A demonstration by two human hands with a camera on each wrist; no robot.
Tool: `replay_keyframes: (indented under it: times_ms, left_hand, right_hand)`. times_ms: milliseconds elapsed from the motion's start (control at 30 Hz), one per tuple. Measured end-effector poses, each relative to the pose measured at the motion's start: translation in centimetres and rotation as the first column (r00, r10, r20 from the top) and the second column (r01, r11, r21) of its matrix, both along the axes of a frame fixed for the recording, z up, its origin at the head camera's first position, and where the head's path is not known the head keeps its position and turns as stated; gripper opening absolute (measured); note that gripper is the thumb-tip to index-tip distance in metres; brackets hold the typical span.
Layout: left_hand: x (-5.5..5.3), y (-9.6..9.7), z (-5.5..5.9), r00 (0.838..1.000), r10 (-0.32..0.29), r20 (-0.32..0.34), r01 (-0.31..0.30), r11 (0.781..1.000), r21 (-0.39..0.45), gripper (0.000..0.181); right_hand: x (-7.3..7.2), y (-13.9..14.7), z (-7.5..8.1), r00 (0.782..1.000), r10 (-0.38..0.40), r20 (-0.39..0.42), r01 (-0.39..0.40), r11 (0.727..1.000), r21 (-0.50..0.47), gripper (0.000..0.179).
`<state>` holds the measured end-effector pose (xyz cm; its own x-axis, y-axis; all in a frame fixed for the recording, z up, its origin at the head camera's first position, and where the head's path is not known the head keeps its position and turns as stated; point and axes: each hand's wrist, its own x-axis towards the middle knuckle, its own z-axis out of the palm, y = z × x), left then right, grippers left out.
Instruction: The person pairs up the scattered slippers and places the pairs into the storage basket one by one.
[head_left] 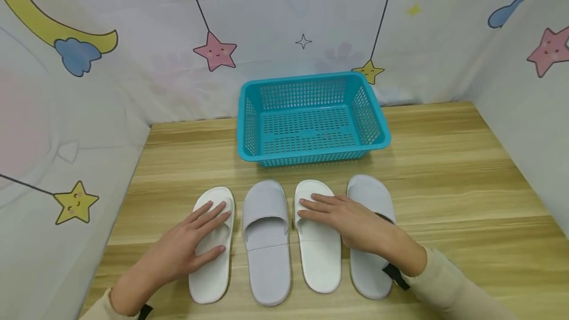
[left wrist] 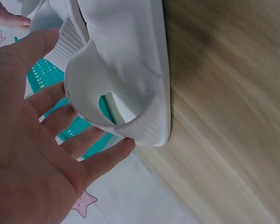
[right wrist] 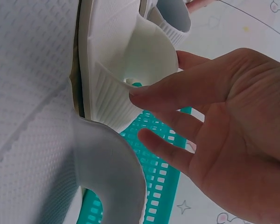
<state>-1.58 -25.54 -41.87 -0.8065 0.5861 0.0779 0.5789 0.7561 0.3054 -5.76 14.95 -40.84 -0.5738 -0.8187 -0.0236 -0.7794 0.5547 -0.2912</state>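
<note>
Four slippers lie in a row on the wooden table, toes pointing away from me. My left hand point(head_left: 184, 248), fingers spread, is over the leftmost white slipper point(head_left: 211, 280); in the left wrist view its fingertips reach the strap of that white slipper point(left wrist: 130, 42). To its right lies a grey slipper point(head_left: 268, 270). Over the strap of the second white slipper point(head_left: 321, 268) are the extended fingers of my right hand point(head_left: 360, 226). The right wrist view shows that thumb right at the ribbed strap point(right wrist: 114, 100). My right wrist partly covers the rightmost grey slipper point(head_left: 370, 192).
Behind the slippers stands a turquoise plastic basket point(head_left: 311, 155) with perforated sides and nothing inside. White cloth walls point(head_left: 275, 14) printed with stars and moons enclose the table point(head_left: 453, 186) at the back and both sides.
</note>
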Motion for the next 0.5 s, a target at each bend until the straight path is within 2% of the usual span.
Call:
replay_keyframes:
  times_ms: [233,500]
  left_hand:
    - [-0.2,-0.4,-0.1,0.999,-0.032,0.022,0.031,0.999,0.014,0.077]
    - [-0.7,-2.0,-0.1,0.987,-0.129,0.094,0.128,0.992,0.011,0.100]
  right_hand:
    - [0.1,0.1,0.0,0.999,-0.014,0.031,0.014,1.000,0.001,0.097]
    - [0.3,-0.1,-0.3,1.000,0.002,0.009,-0.002,1.000,-0.008,0.101]
